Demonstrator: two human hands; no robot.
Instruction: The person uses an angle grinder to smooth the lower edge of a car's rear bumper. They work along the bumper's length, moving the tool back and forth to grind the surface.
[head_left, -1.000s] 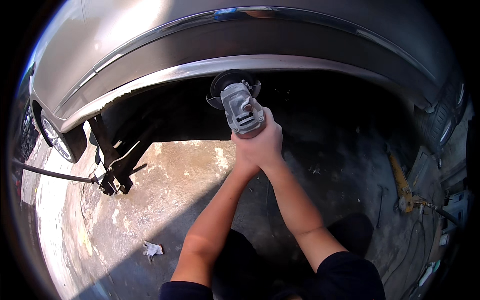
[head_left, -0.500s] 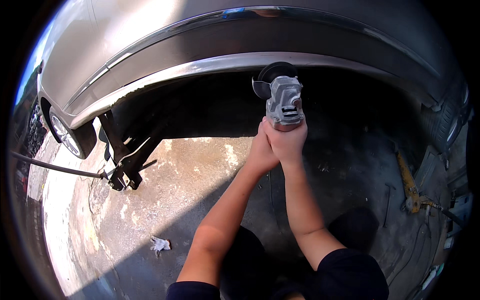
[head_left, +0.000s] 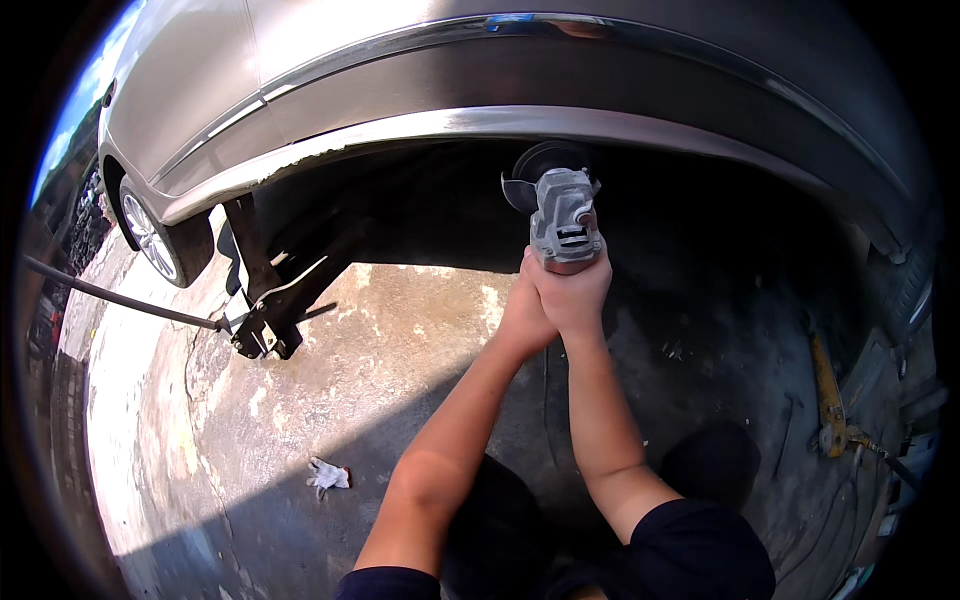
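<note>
Both my hands are wrapped round the body of a grey angle grinder (head_left: 566,215), stretched out in front of me. My right hand (head_left: 580,297) closes round its rear end, and my left hand (head_left: 526,310) presses in beside it from the left. The grinder's dark round disc (head_left: 556,158) and its guard point away from me, at the lower edge of the car's sill (head_left: 480,122). Whether the disc touches the metal, I cannot tell. Bare, scraped-looking metal shows along the sill. The fingers on the grinder's far side are hidden.
A jack (head_left: 262,335) with a long handle (head_left: 120,296) stands under the car at left, near a wheel (head_left: 150,232). On the concrete lies a white glove (head_left: 328,477). A yellow tool (head_left: 828,400) and a thin dark rod (head_left: 787,435) lie at right. A cord (head_left: 549,405) runs below my hands.
The grinder's disc now sits slightly lower against the sill, overlapping it less. The whole view has shifted a little. Both hands keep their grip.
</note>
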